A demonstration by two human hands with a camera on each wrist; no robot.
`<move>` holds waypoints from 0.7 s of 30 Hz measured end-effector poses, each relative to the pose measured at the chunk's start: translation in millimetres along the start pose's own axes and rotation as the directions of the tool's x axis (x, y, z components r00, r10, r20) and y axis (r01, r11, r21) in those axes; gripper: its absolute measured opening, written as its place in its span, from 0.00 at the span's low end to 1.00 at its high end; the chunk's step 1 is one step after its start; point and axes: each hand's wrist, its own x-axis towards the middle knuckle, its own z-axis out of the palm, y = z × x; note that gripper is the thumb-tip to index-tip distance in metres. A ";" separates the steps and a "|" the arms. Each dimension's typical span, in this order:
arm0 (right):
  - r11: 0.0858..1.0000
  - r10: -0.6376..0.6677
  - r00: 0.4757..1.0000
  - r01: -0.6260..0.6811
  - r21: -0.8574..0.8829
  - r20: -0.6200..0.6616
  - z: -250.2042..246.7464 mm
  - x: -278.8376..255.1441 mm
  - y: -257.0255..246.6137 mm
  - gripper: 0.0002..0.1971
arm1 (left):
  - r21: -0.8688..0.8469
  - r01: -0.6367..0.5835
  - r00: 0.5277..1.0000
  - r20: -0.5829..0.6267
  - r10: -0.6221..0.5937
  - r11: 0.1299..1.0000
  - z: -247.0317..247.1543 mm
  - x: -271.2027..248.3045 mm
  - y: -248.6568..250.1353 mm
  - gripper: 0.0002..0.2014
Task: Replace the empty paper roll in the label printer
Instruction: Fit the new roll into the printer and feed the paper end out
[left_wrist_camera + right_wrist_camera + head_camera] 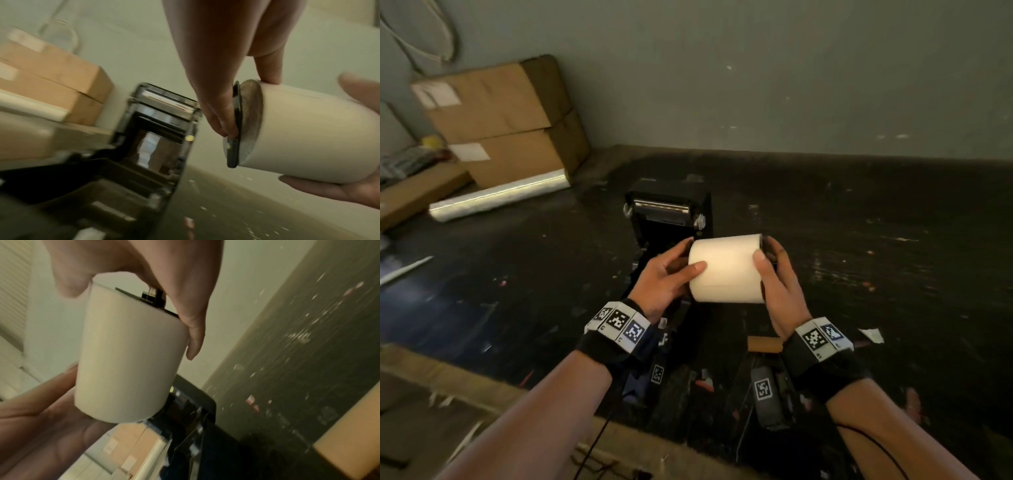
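Observation:
A full white paper roll [726,269] lies sideways in the air between both hands, just in front of the black label printer [667,209], whose lid stands open. My left hand [683,260] grips the roll's left end, thumb on the paper and fingers on a black spindle disc [234,129]. My right hand [767,253] grips the right end, fingers over a black holder piece [154,298]. A brown empty core [763,343] lies on the dark counter near my right wrist. In the left wrist view the printer's open bay [154,138] is below and left of the roll [308,129].
Stacked cardboard boxes [500,116] and a shiny wrapped roll [500,198] stand at the back left against the wall. The dark counter [859,274] is scuffed and littered with small paper scraps. A tan ledge [448,387] runs along the near left.

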 end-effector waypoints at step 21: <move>0.927 -0.127 0.965 0.033 -0.374 -0.230 161.2 53.7 50.9 0.06 | -0.051 0.111 0.992 0.072 -0.108 0.992 -194.3 43.5 -15.8 0.30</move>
